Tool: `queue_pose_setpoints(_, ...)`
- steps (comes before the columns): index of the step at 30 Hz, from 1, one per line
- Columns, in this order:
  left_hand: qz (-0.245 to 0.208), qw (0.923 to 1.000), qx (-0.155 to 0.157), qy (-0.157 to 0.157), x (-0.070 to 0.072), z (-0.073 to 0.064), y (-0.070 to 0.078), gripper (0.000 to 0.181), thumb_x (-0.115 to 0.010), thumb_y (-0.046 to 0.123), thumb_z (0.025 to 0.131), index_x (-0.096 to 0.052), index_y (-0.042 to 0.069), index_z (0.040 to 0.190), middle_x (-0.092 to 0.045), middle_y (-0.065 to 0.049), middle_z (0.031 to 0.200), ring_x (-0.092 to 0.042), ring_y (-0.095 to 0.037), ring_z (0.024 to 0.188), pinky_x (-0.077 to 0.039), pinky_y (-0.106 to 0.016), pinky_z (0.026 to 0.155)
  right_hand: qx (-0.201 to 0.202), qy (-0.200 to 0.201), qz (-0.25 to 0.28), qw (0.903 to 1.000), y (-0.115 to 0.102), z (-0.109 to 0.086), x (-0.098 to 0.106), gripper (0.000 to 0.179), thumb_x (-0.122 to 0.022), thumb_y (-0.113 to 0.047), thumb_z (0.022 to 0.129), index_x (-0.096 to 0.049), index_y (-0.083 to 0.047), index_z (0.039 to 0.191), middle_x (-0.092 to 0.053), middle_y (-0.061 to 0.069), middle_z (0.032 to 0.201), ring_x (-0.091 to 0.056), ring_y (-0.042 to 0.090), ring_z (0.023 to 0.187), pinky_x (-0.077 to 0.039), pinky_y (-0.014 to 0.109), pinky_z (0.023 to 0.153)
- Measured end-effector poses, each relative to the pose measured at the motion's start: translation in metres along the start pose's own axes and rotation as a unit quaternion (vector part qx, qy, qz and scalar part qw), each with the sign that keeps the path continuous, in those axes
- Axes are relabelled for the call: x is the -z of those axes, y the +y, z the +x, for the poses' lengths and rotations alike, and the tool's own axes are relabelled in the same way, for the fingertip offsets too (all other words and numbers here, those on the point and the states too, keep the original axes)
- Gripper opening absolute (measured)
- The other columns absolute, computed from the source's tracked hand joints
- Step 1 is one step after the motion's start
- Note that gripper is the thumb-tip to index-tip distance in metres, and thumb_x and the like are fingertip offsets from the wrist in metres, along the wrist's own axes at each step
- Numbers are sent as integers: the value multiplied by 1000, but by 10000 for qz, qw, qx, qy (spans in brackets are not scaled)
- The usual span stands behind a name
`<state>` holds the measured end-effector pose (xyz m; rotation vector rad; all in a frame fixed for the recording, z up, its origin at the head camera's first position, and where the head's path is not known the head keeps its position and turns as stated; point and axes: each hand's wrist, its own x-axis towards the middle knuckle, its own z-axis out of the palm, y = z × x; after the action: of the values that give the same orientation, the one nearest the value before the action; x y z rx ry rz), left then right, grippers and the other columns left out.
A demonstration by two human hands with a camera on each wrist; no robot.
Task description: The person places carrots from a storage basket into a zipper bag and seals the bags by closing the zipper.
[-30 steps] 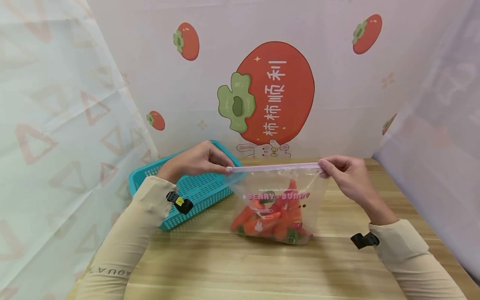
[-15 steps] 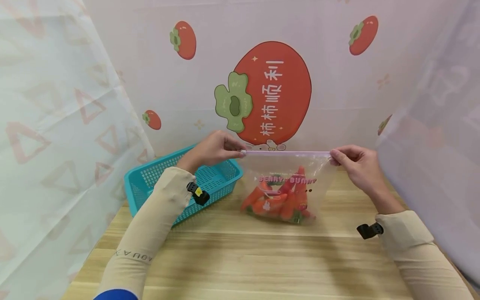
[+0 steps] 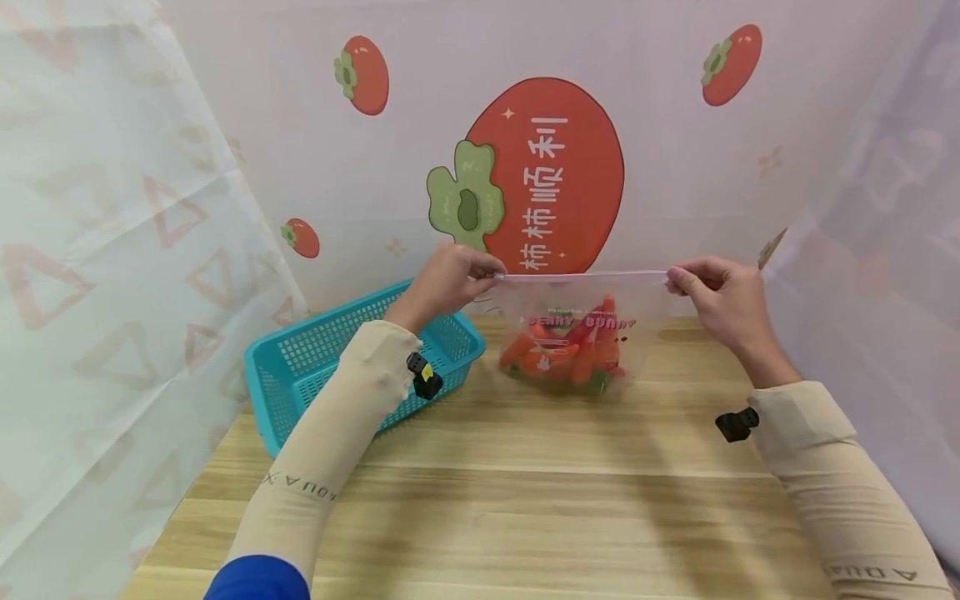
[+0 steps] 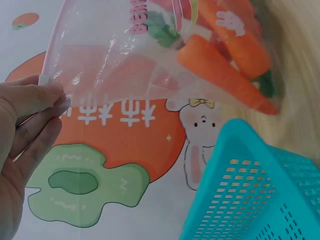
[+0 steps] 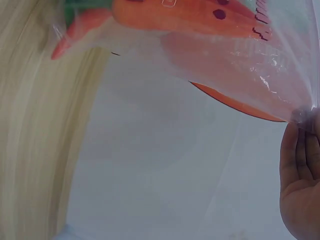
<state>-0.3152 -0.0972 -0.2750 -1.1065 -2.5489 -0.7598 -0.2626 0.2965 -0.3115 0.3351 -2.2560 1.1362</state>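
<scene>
A translucent zip bag (image 3: 641,304) with pink "BERRY BUNNY" lettering hangs upright between my two hands, above the back of the table. Orange carrots (image 4: 215,67) with green tops show through its side, along with redder pieces whose kind I cannot tell. At the bag's top left corner, my left hand (image 3: 456,283) pinches the pink zip strip beside a small white slider (image 4: 44,80). My right hand (image 3: 726,307) pinches the opposite top corner between thumb and fingers. The strip is stretched straight across and looks closed along its length.
A turquoise perforated basket (image 3: 253,392) stands at the back left of the wooden table (image 3: 525,517), below my left forearm. Printed white sheets (image 3: 360,183) enclose the table at the back and both sides.
Both hands have lifted the bag and carried it farther back and slightly right. More of the basket shows as the left arm moves off it. The grip at both corners stays the same.
</scene>
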Motion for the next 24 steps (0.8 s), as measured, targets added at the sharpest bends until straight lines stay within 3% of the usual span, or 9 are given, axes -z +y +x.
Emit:
queue_pose_setpoints(3,147,9996,-246,-59,-5,-9,3,19,-76,11,98,-82,5,115,-82,-11,108,-80,-21,93,-65,-35,85,-19,-152,-24,9999,2,-10,3,20,-73,-15,101,-80,2,106,-69,-32,82,-69,-12,77,-51,7,64)
queue_pose_setpoints(7,-176,9983,-482,-272,-8,-26,8,20,-78,10,96,-82,7,115,-83,-8,106,-80,-17,88,-66,-31,80,64,-361,-38,9993,4,-29,12,13,-74,-9,99,-81,1,103,-71,-30,82,-68,-9,73,-48,11,56)
queue_pose_setpoints(13,-459,9944,-600,-742,-8,-67,19,17,-76,12,98,-83,11,113,-83,-1,104,-77,-8,87,-63,-26,76,566,-1046,-32,9929,-1,-62,24,13,-74,3,95,-82,-7,98,-76,-18,82,-70,-3,68,-48,14,52)
queue_pose_setpoints(18,-758,9877,-606,-1229,-20,-100,22,16,-77,9,96,-83,8,111,-83,-3,103,-78,-7,88,-63,-21,80,583,-2136,120,9751,-5,-91,30,18,-73,3,96,-80,-13,100,-78,-8,83,-70,4,67,-53,19,57)
queue_pose_setpoints(24,-983,9789,-332,-1761,-41,-130,23,15,-77,9,97,-82,10,110,-82,-2,101,-75,-1,86,-63,-19,78,626,-3052,968,9453,7,-118,22,23,-67,10,97,-78,-10,102,-78,-3,87,-74,9,73,-62,25,64)
